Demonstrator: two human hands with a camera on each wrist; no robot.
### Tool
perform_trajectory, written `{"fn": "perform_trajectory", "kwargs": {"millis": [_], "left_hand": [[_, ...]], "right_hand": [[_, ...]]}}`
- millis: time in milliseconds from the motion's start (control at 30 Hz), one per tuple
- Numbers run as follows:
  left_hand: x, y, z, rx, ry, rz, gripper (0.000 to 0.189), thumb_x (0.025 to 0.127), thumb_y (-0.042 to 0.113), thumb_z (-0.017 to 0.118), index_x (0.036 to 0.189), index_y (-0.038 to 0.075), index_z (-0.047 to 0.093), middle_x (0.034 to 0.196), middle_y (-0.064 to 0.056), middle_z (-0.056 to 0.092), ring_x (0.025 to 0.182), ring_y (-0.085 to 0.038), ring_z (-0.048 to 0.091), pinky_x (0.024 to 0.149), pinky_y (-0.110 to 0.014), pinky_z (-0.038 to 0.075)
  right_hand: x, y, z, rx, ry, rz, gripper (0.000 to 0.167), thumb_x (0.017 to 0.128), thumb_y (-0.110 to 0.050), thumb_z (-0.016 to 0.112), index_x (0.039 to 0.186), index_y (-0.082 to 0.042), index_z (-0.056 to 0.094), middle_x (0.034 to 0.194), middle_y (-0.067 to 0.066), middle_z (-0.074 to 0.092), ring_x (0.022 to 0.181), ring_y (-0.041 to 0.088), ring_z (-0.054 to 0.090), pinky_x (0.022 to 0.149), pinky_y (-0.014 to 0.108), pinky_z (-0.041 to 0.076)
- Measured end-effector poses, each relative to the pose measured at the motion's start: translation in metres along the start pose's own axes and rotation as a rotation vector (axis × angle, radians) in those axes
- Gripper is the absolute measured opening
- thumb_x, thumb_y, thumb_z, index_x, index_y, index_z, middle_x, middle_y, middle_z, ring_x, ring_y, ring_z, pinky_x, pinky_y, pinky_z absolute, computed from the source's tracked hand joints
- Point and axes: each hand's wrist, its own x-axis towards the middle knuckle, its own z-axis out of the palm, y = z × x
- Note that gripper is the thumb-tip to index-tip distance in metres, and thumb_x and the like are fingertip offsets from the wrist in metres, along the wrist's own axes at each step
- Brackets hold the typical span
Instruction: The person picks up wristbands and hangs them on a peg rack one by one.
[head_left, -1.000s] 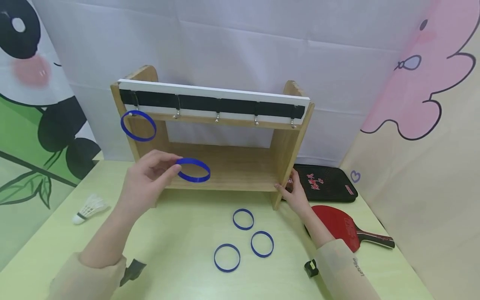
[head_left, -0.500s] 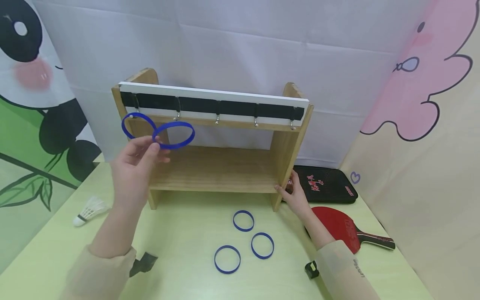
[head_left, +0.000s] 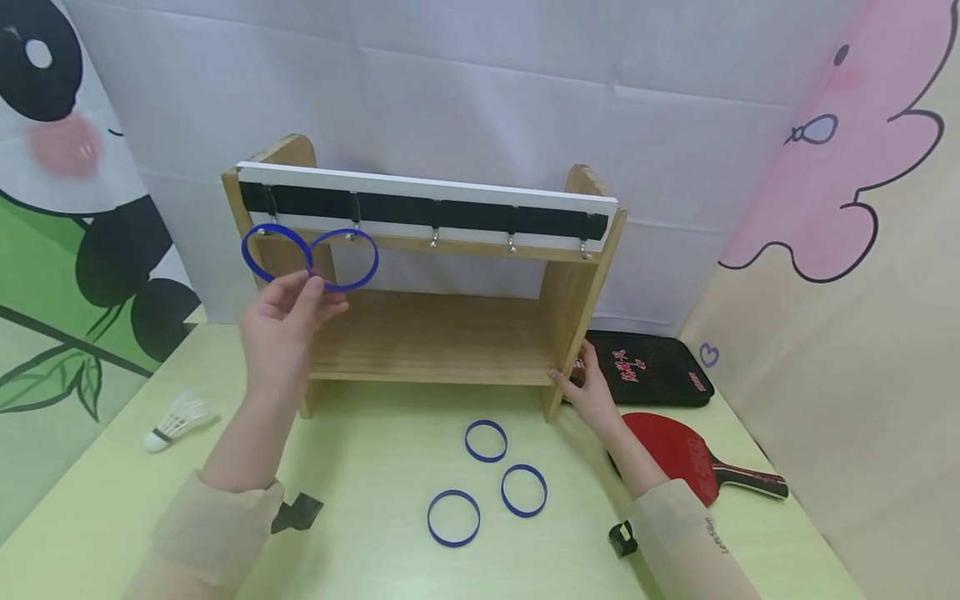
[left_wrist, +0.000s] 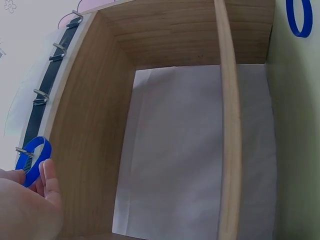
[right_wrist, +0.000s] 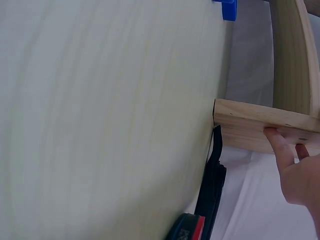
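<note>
In the head view, my left hand (head_left: pixel 281 329) pinches a thin blue ring (head_left: pixel 377 258) between thumb and fingers at its lower left side. The ring is raised to the second hook from the left; in the left wrist view that metal hook (left_wrist: pixel 22 151) overlaps the ring's opening. Another blue ring (head_left: pixel 247 255) hangs from the leftmost hook, its right side close to the held one. The hooks line a black strip (head_left: pixel 472 211) across a wooden shelf (head_left: pixel 435 337). My right hand (head_left: pixel 592 392) grips the shelf's right side panel (right_wrist: pixel 265 112), thumb at the front edge and fingers against the outer face.
Three blue rings, among them a near one (head_left: pixel 453 518), lie on the table before the shelf. A shuttlecock (head_left: pixel 180 421) lies left. At right are a black case (head_left: pixel 652 367), a red table tennis bat (head_left: pixel 671 450) and a small black object (head_left: pixel 622 539).
My left hand has risen from in front of the shelf board to the second hook, bringing the ring up and turning it to face forward. The right hand has stayed on the side panel.
</note>
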Motion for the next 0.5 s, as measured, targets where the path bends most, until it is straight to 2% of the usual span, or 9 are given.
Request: {"fn": "perform_trajectory", "kwargs": {"millis": [100, 267, 400, 500], "left_hand": [[-0.002, -0.005, -0.001, -0.031, -0.013, -0.018, 0.017, 0.085, 0.009, 0.069, 0.098, -0.002, 0.064, 0.093, -0.011, 0.066, 0.074, -0.019, 0.069, 0.073, -0.028, 0.056], [-0.006, -0.009, -0.002, 0.006, -0.041, -0.035, 0.018, 0.086, 0.008, 0.067, 0.102, -0.001, 0.064, 0.091, -0.010, 0.067, 0.075, -0.017, 0.068, 0.075, -0.028, 0.056], [-0.011, -0.009, -0.006, 0.118, -0.091, -0.057, 0.025, 0.087, 0.012, 0.067, 0.108, 0.000, 0.062, 0.091, -0.005, 0.068, 0.077, -0.014, 0.069, 0.077, -0.025, 0.055], [-0.016, -0.008, -0.010, 0.297, -0.135, -0.077, 0.031, 0.088, 0.021, 0.067, 0.112, 0.003, 0.061, 0.092, 0.001, 0.069, 0.079, -0.010, 0.068, 0.081, -0.020, 0.052]], "right_hand": [[0.000, 0.000, 0.000, 0.002, 0.002, 0.004, 0.074, 0.092, -0.021, 0.063, 0.148, -0.022, 0.015, 0.147, 0.014, 0.031, 0.118, 0.038, 0.049, 0.086, 0.052, 0.051], [0.000, 0.000, 0.000, 0.002, 0.006, 0.004, 0.074, 0.092, -0.020, 0.063, 0.148, -0.020, 0.015, 0.146, 0.015, 0.032, 0.119, 0.039, 0.049, 0.086, 0.052, 0.051], [0.000, -0.001, 0.000, 0.001, 0.004, 0.001, 0.073, 0.092, -0.020, 0.062, 0.148, -0.020, 0.015, 0.147, 0.015, 0.031, 0.119, 0.039, 0.049, 0.086, 0.052, 0.051], [-0.001, -0.002, 0.000, 0.001, 0.002, -0.003, 0.073, 0.092, -0.019, 0.062, 0.148, -0.021, 0.016, 0.147, 0.014, 0.031, 0.118, 0.038, 0.049, 0.086, 0.052, 0.051]]}}
